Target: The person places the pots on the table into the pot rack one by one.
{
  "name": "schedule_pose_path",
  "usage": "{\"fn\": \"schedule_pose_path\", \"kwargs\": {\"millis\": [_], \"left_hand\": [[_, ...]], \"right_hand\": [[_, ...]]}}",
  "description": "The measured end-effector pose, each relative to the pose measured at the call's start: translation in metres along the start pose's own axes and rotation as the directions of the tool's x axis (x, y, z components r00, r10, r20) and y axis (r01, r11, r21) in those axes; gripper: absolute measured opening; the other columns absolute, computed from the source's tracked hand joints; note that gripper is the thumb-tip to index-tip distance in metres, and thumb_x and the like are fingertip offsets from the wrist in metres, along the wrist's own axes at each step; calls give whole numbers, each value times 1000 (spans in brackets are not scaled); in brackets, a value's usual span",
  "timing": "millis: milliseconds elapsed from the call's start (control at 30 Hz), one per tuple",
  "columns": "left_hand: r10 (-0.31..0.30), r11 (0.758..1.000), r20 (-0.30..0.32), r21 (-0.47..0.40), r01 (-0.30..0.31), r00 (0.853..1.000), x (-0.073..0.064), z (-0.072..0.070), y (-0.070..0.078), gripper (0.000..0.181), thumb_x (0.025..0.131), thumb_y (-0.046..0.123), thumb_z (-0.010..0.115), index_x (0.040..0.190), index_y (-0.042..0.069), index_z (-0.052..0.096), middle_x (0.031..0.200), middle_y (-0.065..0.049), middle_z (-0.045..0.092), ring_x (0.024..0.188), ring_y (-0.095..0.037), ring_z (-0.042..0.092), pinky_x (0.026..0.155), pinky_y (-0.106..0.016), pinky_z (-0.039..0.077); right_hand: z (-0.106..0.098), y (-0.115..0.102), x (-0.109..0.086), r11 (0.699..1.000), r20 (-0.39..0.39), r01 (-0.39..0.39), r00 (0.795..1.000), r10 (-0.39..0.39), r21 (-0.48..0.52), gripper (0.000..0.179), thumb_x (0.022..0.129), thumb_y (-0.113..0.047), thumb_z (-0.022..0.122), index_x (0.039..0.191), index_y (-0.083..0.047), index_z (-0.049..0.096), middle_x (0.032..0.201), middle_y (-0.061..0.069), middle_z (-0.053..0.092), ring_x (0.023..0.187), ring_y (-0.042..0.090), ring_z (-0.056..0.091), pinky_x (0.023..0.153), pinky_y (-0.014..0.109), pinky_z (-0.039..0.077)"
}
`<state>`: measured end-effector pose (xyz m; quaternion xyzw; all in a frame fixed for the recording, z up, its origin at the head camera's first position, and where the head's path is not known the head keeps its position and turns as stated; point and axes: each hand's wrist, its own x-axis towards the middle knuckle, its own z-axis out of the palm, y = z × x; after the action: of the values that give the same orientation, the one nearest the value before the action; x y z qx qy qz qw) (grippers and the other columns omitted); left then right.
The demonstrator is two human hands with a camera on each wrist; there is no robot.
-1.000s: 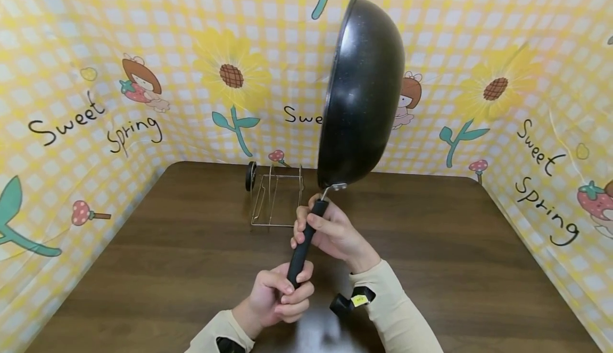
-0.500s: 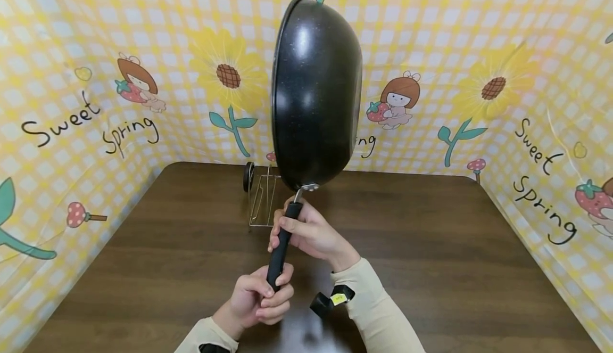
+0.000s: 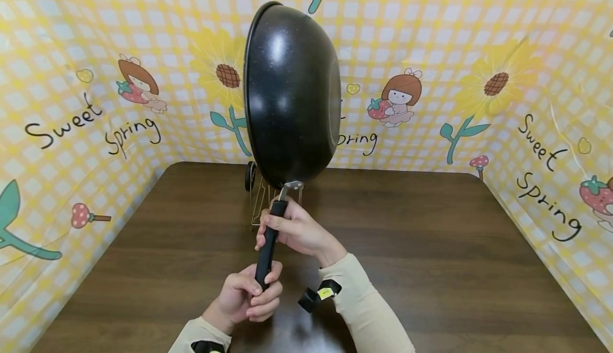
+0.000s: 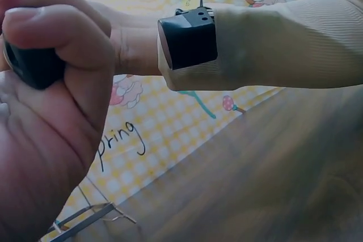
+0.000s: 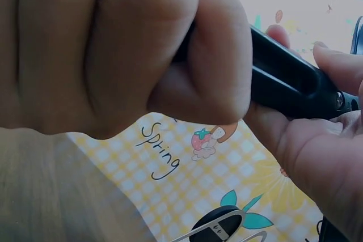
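Note:
A deep black wok [image 3: 294,92] is held up on edge above the table, its dark outer side toward the head camera and its flat base turned to the right. Its black handle [image 3: 266,252] slants down toward me. My left hand [image 3: 244,294] grips the handle's lower end, thumb laid along it. Farther up, my right hand [image 3: 299,230] holds the same handle near the metal bracket [image 3: 291,185], fingers curled round it. In the right wrist view the right fingers [image 5: 130,49] fill the upper left, with the left hand [image 5: 323,157] beyond. The wok's inside is hidden.
Behind the wok, partly covered by it, a wire rack [image 4: 85,222] stands on the brown wooden table [image 3: 407,246]. A black disc [image 3: 249,176] is at the rack's left end. Yellow checked cloth [image 3: 431,23] surrounds the table at the back and sides.
Both hands have carried the wok leftward and slightly down, so it now overlaps the rack. It has turned a little, with more of its base showing. Both grips stay the same.

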<state>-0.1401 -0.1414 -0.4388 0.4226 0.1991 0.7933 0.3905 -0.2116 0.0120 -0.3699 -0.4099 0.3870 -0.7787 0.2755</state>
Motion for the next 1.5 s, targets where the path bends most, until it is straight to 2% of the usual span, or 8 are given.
{"fn": "schedule_pose_path", "kwargs": {"millis": [267,500,667,800,933,1500], "left_hand": [[-1,1000,-5,13,1,1000,-5,-2,0,11,88,10,46,96,11,37,64,-1,33,41,-14,26,32,-26,23],[-5,1000,5,27,5,1000,-9,-5,2,12,87,8,46,98,11,40,65,-2,33,40,-16,27,30,-32,22],[-11,1000,5,24,10,1000,-11,-7,1,17,86,7,44,102,13,43,66,-2,34,41,-15,28,31,-32,23],[-11,1000,8,20,11,1000,-11,-8,1,18,86,6,43,102,14,43,66,-2,34,42,-15,28,30,-31,23],[-6,1000,9,20,6,1000,-12,-8,1,19,85,6,42,102,13,42,66,-2,33,41,-15,27,29,-32,22],[23,1000,15,0,-23,1000,-21,-10,0,17,86,6,44,101,12,41,64,-2,32,39,-14,26,27,-31,19]], "right_hand": [[-2,9,5,1000,21,-14,1000,14,15,22,96,-25,66,95,-7,52,85,2,63,76,14,68,78,35,57],[-4,14,8,999,21,-34,999,33,35,18,97,-22,64,96,-7,54,85,2,63,76,14,68,78,35,57],[-6,17,9,998,25,-35,999,34,53,18,97,-20,64,96,-6,52,85,2,63,76,14,68,78,35,57],[-7,19,9,997,31,-27,999,25,71,7,101,-8,54,97,-7,49,85,3,63,75,15,68,77,36,57],[-7,20,10,995,25,-22,1000,20,100,14,101,4,42,98,-9,44,86,4,62,75,16,68,77,37,57],[-3,29,17,992,0,-69,998,69,104,18,100,7,39,101,-11,41,86,4,62,74,15,68,76,36,58]]}}
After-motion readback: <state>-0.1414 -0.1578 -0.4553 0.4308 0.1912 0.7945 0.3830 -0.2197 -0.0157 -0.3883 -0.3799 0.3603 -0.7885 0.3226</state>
